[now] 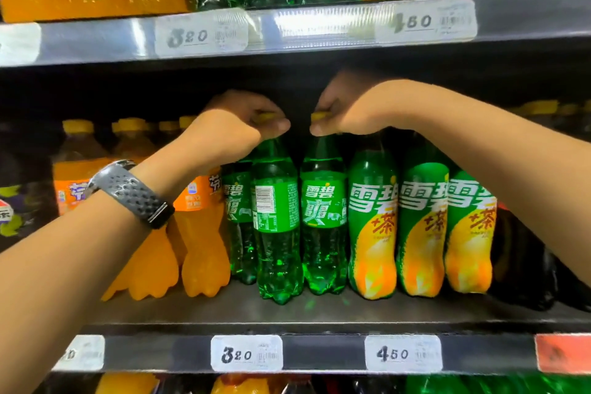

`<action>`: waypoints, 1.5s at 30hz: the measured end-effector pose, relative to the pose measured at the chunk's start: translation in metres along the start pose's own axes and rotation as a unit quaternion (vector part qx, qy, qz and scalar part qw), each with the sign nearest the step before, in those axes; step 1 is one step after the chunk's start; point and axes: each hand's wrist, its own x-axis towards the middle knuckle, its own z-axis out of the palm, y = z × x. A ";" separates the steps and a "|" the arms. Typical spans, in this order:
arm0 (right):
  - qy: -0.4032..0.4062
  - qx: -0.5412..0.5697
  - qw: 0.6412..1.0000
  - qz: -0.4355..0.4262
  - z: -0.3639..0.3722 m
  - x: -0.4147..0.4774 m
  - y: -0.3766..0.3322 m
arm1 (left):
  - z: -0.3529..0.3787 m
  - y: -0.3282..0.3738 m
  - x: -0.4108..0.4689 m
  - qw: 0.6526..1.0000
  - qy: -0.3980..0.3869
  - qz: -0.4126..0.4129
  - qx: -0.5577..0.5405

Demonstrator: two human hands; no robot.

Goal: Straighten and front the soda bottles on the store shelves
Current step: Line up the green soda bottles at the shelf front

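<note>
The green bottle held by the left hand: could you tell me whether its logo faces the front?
No, the green bottle held by the left hand shows its barcode side forward.

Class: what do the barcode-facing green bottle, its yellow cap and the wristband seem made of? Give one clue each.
Green bottle: likely glossy see-through plastic, glints inside. Yellow cap: seemingly opaque plastic. Wristband: matte grey rubbery strap, dimpled.

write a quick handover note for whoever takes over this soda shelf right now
Left hand pinches the cap of the barcode bottle, its front label turned away.
Right hand pinches the cap of the green bottle beside it, logo facing out.
Done: tea bottles on the right face front.
Left: turn the barcode bottle, then check the orange bottles.
</note>
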 end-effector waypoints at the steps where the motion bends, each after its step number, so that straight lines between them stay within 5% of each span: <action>1: -0.007 0.000 1.000 0.002 0.000 0.000 0.001 | -0.002 -0.001 0.000 1.000 -0.006 0.004 -0.007; 6: -0.031 0.062 0.998 0.003 -0.002 -0.004 0.003 | -0.007 -0.005 0.004 0.998 -0.031 0.046 -0.010; 12: -0.032 0.070 0.997 0.022 -0.002 -0.003 -0.001 | -0.021 -0.013 0.010 0.986 -0.148 0.073 -0.014; 24: -0.033 0.082 0.996 0.009 -0.001 -0.006 -0.002 | -0.010 -0.004 0.010 0.999 -0.042 0.029 0.021; 32: -0.034 0.069 0.997 0.022 0.004 -0.002 -0.001 | -0.018 -0.002 0.011 0.989 -0.121 0.062 0.061; 41: -0.024 0.089 0.996 0.017 0.001 -0.006 -0.003 | -0.008 -0.003 0.016 0.992 -0.024 0.048 0.110; 45: -0.035 0.076 0.996 0.017 0.001 -0.007 -0.004 | -0.011 -0.006 0.018 0.989 -0.082 0.068 0.108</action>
